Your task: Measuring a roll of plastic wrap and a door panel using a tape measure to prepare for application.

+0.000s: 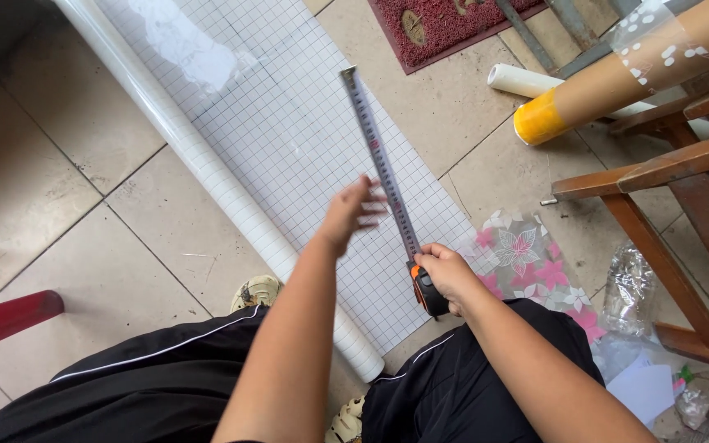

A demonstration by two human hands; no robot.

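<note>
Right hand [446, 275] clamped around black-and-orange tape measure case [427, 291], low on gridded backing sheet [289, 139] spread over tiled floor [59, 189]. Steel blade [379, 160] stretched up along the grid. Left hand [353, 211] spread loose, fingers blurred, hovering just beside the blade, gripping nothing. Partly unrolled white roll [207, 176] at the sheet's left edge.

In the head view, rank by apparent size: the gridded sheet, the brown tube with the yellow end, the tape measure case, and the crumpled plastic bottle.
1. Gridded sheet, by far the largest.
2. Brown tube, though it runs out of frame.
3. Plastic bottle.
4. Tape measure case, partly covered by the right hand; it looks smaller than the bottle, but not surely.
</note>
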